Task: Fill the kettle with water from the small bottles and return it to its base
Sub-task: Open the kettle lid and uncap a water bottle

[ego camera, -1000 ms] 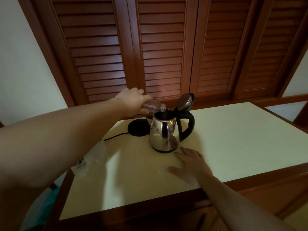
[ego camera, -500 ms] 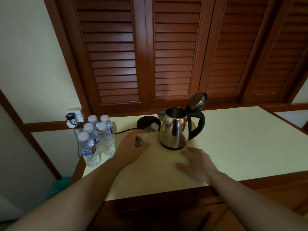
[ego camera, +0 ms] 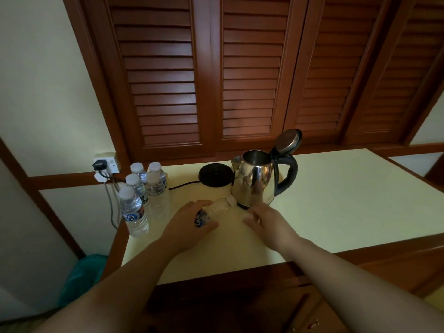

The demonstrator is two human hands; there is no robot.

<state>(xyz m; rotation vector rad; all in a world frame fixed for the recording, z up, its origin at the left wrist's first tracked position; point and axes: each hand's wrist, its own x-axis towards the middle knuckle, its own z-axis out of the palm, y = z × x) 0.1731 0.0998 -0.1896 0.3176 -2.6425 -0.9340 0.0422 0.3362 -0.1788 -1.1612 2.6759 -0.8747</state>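
A steel kettle [ego camera: 255, 181] with a black handle stands on the pale tabletop [ego camera: 336, 200], its lid [ego camera: 287, 141] flipped up. Its round black base [ego camera: 216, 175] lies just left of it, bare. My left hand [ego camera: 187, 224] grips a small clear bottle [ego camera: 216, 209] low over the table, tilted with its neck toward the kettle's foot. My right hand [ego camera: 266, 221] hovers with fingers spread just right of the bottle, in front of the kettle. Several capped small bottles [ego camera: 144, 191] stand at the table's left corner.
A wall socket [ego camera: 107, 163] with a plug and cables sits left of the bottles; the base's cord [ego camera: 182, 186] runs toward it. Dark louvred wooden doors [ego camera: 240, 80] rise behind the table. A teal object [ego camera: 81, 277] lies on the floor at left.
My left hand has brought the bottle down from over the kettle's mouth to the table in front of it. My right hand has shifted left toward the bottle. The view has swung left.
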